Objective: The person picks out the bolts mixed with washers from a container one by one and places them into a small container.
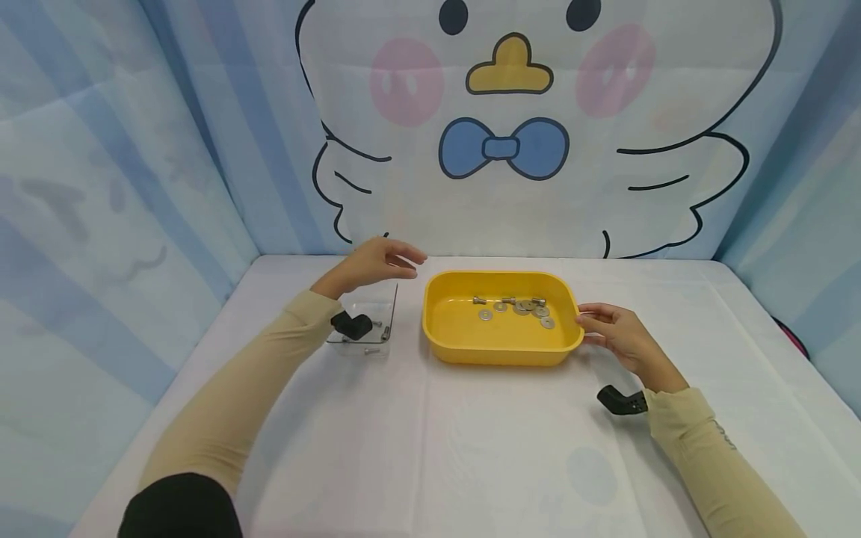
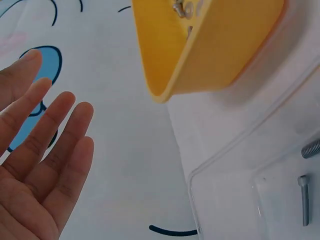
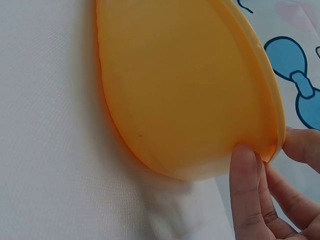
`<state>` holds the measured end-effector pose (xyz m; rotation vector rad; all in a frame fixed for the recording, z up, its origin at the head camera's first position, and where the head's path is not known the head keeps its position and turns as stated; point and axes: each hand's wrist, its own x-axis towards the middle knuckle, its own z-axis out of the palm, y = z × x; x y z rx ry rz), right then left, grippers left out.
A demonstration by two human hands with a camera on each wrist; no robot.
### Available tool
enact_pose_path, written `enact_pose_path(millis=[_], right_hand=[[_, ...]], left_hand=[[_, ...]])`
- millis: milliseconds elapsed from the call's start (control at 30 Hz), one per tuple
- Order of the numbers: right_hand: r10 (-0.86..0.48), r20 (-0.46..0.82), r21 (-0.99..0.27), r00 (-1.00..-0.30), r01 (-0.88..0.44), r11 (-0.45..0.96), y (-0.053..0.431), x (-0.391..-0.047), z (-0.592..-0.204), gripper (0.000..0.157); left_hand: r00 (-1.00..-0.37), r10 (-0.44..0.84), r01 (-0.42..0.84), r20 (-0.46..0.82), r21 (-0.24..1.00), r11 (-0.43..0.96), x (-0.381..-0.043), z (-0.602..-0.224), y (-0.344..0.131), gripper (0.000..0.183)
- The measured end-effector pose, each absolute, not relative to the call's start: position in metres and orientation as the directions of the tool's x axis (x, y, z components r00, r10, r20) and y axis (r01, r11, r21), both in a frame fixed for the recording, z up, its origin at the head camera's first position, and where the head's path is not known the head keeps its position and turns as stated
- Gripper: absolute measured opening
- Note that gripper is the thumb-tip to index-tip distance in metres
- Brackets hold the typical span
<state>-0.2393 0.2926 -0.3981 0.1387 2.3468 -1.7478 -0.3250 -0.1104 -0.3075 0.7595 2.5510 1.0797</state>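
A yellow tray (image 1: 498,356) stands on the table, holding several flat washers (image 1: 548,323) and a few short screws (image 1: 479,300). My right hand (image 1: 625,340) grips the tray's right end; in the right wrist view the thumb and fingers (image 3: 245,185) pinch its rim. To the left of the tray, my left hand (image 1: 373,265) hovers with fingers extended and holds nothing, as the left wrist view also shows. Below that forearm is a clear plastic box (image 1: 356,308), partly hidden by the sleeve, with several screws inside, one a long thin screw (image 2: 304,200).
A white cloth (image 1: 430,448) covers the table. Behind it hangs a curtain (image 1: 498,217) with a cartoon print, and pale blue curtains (image 1: 87,224) flank both sides. A dark cable (image 1: 792,338) shows at the right edge.
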Motion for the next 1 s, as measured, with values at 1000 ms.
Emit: enact_pose_path(millis=[1000], right_hand=[[-0.054,-0.234,-0.935,-0.971,0.210,0.285,0.293,-0.240,-0.399,0.065]], left_hand=[[-0.821,0.565,0.372,-0.079,0.677,0.636,-0.347,-0.328,-0.018,0.032]])
